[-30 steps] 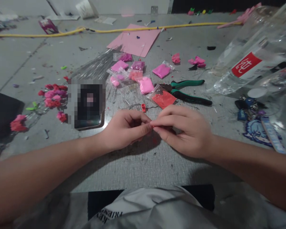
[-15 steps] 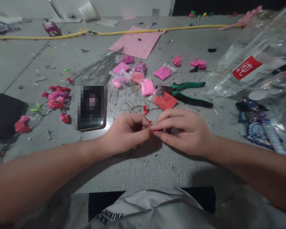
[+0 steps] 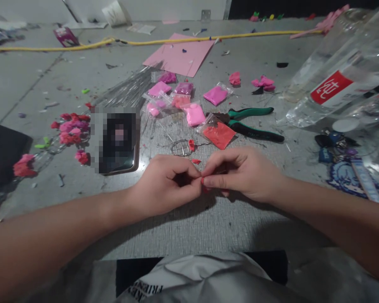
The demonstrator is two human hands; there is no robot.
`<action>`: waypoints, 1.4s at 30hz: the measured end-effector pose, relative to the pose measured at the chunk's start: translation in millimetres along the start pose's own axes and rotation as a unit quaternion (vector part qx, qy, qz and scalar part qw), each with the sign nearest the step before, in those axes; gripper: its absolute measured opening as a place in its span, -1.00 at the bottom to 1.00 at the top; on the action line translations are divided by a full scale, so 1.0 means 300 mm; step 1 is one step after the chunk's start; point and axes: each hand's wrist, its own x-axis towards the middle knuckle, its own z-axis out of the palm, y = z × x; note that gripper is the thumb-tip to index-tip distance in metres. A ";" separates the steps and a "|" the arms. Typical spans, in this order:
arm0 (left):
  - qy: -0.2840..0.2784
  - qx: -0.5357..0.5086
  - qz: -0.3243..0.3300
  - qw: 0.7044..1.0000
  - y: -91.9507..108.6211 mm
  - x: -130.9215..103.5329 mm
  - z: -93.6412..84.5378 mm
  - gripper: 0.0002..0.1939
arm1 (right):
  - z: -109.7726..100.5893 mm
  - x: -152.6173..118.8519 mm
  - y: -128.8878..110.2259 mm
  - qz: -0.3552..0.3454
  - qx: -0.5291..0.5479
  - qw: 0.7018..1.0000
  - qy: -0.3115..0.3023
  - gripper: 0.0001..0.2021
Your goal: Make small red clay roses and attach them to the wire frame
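Observation:
Between the fingertips of both hands is a small piece of red clay (image 3: 203, 181), mostly hidden by the fingers. My left hand (image 3: 170, 181) pinches it from the left, and my right hand (image 3: 240, 174) pinches it from the right. Just beyond the fingertips lies a loose red bit (image 3: 196, 161). A wire frame (image 3: 181, 147) and a small red flower (image 3: 192, 145) on a twisted wire rest behind it. The open bag of red-orange clay (image 3: 219, 134) lies behind my right hand, touching green-handled pliers (image 3: 255, 130).
A phone (image 3: 118, 143) lies left of centre, beside pink and red clay flowers (image 3: 72, 130). Behind are bags of pink clay (image 3: 195, 114), silvery wires (image 3: 126, 90) and a pink sheet (image 3: 180, 54). Plastic bottles (image 3: 331, 90) lie at the right, a dark box (image 3: 6, 155) at the left.
Both hands have shifted slightly; the right fingers have changed their pinch, with the thumb now showing over the red piece. The loose red bit and wire frame show more fully.

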 end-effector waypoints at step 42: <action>0.125 -0.153 0.026 0.980 -0.036 0.004 0.014 -0.88 | -0.003 -0.002 0.030 0.008 0.188 0.982 0.000 -0.91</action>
